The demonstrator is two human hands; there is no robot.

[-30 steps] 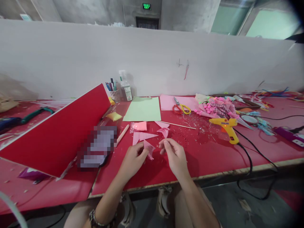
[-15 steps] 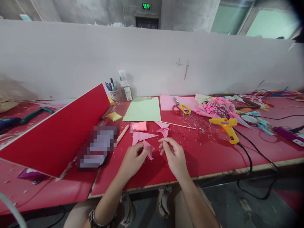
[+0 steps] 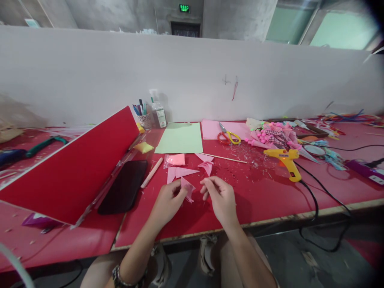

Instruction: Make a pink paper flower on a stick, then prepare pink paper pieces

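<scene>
My left hand (image 3: 168,203) pinches a small folded pink paper piece (image 3: 188,189) just above the red table (image 3: 270,192). A little to its right, my right hand (image 3: 219,196) hovers with curled fingers and its fingertips close together; I cannot make out anything in them. Beyond the hands lie pink paper triangles (image 3: 180,173) and another folded pink scrap (image 3: 207,166). A small bag of pink material (image 3: 175,159) sits behind them.
A black phone (image 3: 124,191) lies left of my hands beside a tilted red board (image 3: 69,168). Light green paper (image 3: 180,138), pink paper (image 3: 211,129), scissors (image 3: 228,137), a wooden stick (image 3: 152,172), a yellow glue gun (image 3: 286,160) with cable, and a craft pile (image 3: 273,136) fill the back.
Both hands stay almost in place; my right fingers shift slightly. The pink piece remains in my left hand.
</scene>
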